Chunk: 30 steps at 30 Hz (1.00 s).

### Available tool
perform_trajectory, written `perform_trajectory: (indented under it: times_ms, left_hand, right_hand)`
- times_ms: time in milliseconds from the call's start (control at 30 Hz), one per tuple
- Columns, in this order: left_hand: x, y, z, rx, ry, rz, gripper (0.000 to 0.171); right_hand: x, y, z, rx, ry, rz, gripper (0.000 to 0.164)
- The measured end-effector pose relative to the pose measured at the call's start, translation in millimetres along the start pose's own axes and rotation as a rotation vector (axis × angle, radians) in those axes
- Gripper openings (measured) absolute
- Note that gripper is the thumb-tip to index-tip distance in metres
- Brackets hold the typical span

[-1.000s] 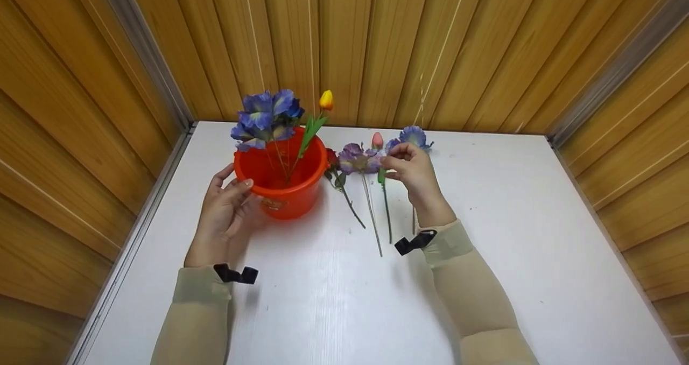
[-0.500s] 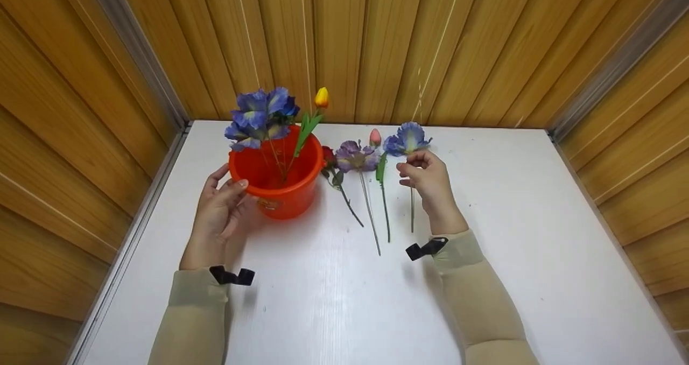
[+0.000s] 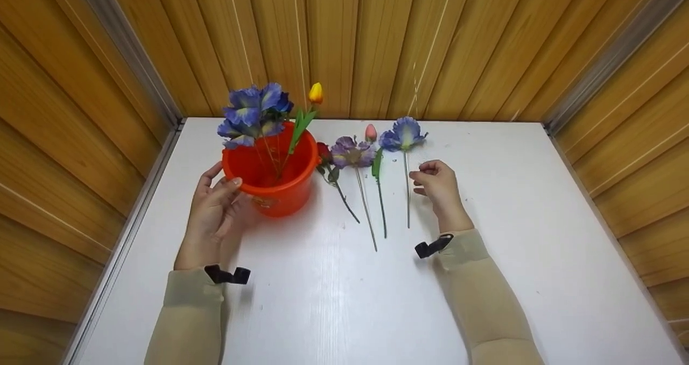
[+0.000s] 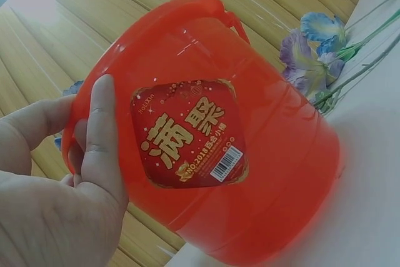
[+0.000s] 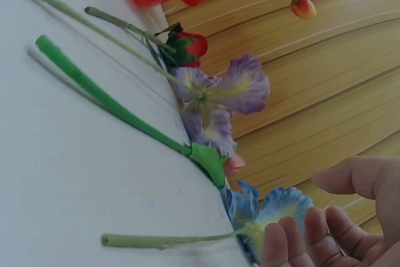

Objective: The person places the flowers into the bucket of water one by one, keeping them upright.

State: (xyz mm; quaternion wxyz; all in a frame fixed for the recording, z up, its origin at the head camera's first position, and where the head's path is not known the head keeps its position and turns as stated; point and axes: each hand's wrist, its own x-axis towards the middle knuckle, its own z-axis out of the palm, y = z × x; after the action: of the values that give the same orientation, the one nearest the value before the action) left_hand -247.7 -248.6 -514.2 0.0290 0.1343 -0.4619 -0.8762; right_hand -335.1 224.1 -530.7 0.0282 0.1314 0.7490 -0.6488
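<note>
My left hand (image 3: 210,206) grips the rim of a red plastic bucket (image 3: 285,199), its thumb lying over the outside near the label (image 4: 194,132). Blue flowers (image 3: 245,109) and a yellow tulip (image 3: 316,93) stand inside the bucket. My right hand (image 3: 440,192) hovers just right of the stem of a blue iris (image 3: 405,134) lying on the table, its fingers loosely bent around nothing. Left of that iris lie a pink tulip (image 3: 371,132), a purple iris (image 3: 352,152) and a red rose (image 5: 195,47).
The flowers lie side by side on a white table (image 3: 334,311), stems toward me. Wood-patterned panels (image 3: 344,47) wall the back and both sides. A metal frame edge (image 3: 126,241) runs along the left.
My right hand has moved right and toward me, from above the pink tulip to beside the blue iris stem. My left hand keeps its grip on the bucket.
</note>
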Motion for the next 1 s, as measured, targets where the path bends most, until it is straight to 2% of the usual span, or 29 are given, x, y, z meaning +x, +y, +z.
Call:
perform_trajectory:
  times_ms: [233, 433, 600, 867, 1000]
  left_hand:
    - [-1.1, 0.7, -1.8, -0.001, -0.007, 0.005, 0.068]
    - [-1.2, 0.8, -1.1, -0.016, -0.021, 0.004, 0.069]
    - [-2.5, 0.8, -0.7, -0.029, -0.02, -0.002, 0.072]
    - [-2.8, 0.0, -1.4, -0.039, -0.02, 0.003, 0.072]
    - [-0.3, -2.8, -1.0, -0.034, -0.021, 0.006, 0.07]
  right_hand:
    - [11.4, 16.8, -2.4, -0.001, -0.009, 0.096, 0.045]
    - [15.5, 22.8, -1.8, -0.016, -0.04, 0.111, 0.057]
    - [17.8, 25.6, -0.7, -0.046, -0.04, 0.102, 0.056]
    - [22.5, 28.2, 4.3, -0.206, -0.004, 0.041, 0.047]
    - [25.2, 28.9, 3.2, -0.229, -0.002, 0.053, 0.042]
